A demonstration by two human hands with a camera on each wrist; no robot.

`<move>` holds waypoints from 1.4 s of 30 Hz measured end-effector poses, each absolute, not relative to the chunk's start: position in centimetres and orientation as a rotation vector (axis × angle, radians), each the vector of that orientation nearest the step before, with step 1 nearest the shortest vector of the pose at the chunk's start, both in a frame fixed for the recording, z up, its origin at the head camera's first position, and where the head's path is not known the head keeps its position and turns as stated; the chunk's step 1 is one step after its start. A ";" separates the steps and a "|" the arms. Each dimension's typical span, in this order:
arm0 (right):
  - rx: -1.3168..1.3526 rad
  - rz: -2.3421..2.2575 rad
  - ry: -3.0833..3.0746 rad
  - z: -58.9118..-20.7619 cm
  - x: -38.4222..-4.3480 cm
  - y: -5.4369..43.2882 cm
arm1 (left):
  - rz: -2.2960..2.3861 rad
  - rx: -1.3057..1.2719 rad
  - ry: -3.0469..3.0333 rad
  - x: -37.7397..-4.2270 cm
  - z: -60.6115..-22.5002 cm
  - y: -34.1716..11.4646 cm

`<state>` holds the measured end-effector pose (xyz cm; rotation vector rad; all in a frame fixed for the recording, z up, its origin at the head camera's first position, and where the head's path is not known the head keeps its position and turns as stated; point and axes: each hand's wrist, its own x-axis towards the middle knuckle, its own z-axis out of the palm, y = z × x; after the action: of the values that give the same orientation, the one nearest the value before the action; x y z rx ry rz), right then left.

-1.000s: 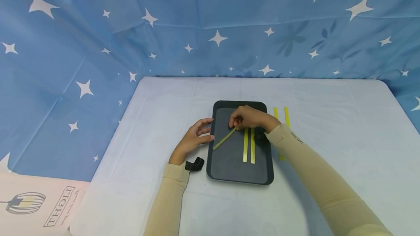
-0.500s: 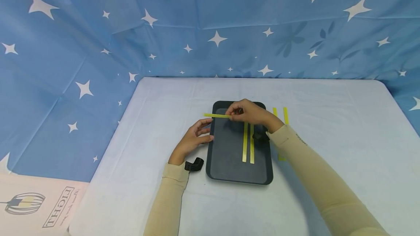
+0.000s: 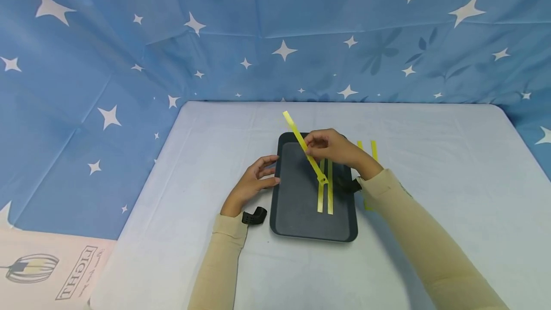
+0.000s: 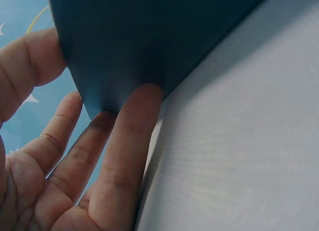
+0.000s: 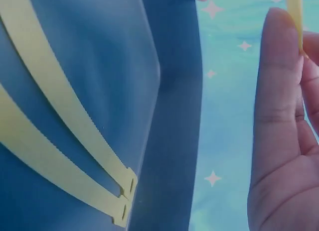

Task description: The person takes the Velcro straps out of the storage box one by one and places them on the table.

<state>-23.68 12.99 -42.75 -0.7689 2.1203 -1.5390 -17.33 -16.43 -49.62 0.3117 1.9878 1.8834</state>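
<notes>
My right hand (image 3: 333,147) pinches a yellow cable tie (image 3: 297,132) between thumb and fingers, above a dark grey tray (image 3: 297,216). The tie slants, its plain end up at the far left and its slotted head low over the tray. Two more yellow cable ties (image 3: 330,195) lie side by side in the tray; the right wrist view shows their notched edges and slotted heads (image 5: 124,211). My left hand (image 3: 253,183) is spread along the tray's left side, its fingertips (image 4: 142,104) touching the outer wall (image 4: 149,37).
Further yellow ties (image 3: 374,149) lie on the white tablecloth (image 3: 439,166) right of the tray, partly hidden by the right forearm. A blue star-patterned cloth (image 3: 284,27) hangs behind the table. A pale printed cloth (image 3: 56,269) is at the lower left.
My right hand has lifted the tie off the tray, turning it from slanting down-left through level to pointing up and away. The left hand and tray have stayed put.
</notes>
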 end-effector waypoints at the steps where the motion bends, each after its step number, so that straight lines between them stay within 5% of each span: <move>1: -0.746 -1.563 2.110 -42.7 -23.5 13.2 | 1.883 0.314 1.985 -17.3 -49.6 -16.4; 42: -0.370 -1.878 2.198 -44.3 -17.5 21.7 | 1.884 0.319 1.973 -16.9 -49.2 -16.0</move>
<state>-17.48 21.65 -44.26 -0.3702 2.1981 -1.8777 -16.85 -16.04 -49.23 0.3187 1.9732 1.8842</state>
